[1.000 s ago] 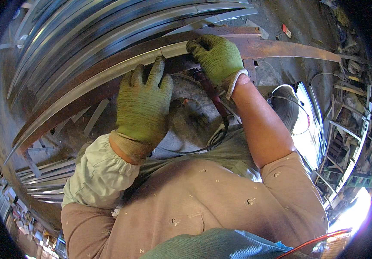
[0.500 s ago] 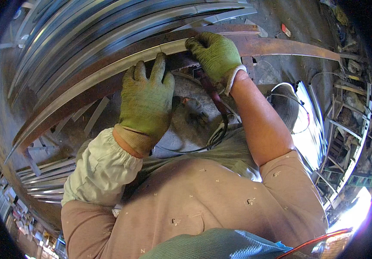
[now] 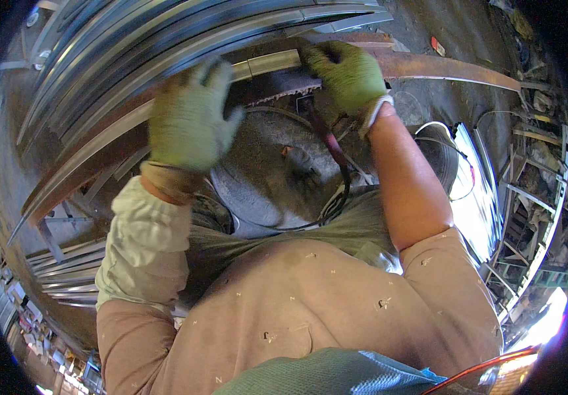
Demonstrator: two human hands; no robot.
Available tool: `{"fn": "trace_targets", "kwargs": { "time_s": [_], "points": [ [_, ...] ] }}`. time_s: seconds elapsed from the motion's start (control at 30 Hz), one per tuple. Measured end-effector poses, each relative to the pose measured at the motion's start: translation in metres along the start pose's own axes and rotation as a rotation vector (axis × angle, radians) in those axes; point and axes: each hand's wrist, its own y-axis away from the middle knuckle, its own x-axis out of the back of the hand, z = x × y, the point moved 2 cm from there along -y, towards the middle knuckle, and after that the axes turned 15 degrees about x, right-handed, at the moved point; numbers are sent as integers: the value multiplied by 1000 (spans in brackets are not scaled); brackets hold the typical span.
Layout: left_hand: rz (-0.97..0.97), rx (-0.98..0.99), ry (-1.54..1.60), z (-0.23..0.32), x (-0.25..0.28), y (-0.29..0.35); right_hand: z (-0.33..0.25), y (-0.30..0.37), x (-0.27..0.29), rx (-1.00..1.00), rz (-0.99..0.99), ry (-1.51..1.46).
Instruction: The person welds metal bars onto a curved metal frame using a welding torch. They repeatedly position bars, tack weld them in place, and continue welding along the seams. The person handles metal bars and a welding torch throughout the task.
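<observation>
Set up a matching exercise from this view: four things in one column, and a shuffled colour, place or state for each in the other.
1. Left hand
2. Right hand
3. Sleeve cover
4. Red-and-white packet

A. On the floor
B. Blurred, thumb apart
C. Whitish, wrinkled
D. Curled at the metal strip

Pairs: 1-B, 2-D, 3-C, 4-A

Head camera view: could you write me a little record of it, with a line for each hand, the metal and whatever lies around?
Left hand: green-gloved, open, blurred, over the silver strip; contact unclear
Right hand: green-gloved, fingers curled where the strip's visible stretch ends; exact grip hidden
Strip detail: a thin crosswise line between the hands
Right side: a rusty metal bar reaching out past the right hand
Beyond the hands: many long metal profiles
Below the right hand: a dark red handle
</observation>
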Motion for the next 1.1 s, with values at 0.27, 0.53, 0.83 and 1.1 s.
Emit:
{"fn": "trace_targets", "kwargs": {
  "time_s": [0.27,0.53,0.83,1.1],
  "points": [
    [6,257,-111,-97,5,-8,14,61,9,69,-260,-258],
    [96,280,-76,-108,-7,-9,-12,116,-15,-300,-449,-15],
    [132,253,-168,-108,-17,-13,69,148,-100,-420,-481,-295],
    [87,231,-110,-105,-21,-12,9,164,-22,-379,-712,-259]
  ]
}}
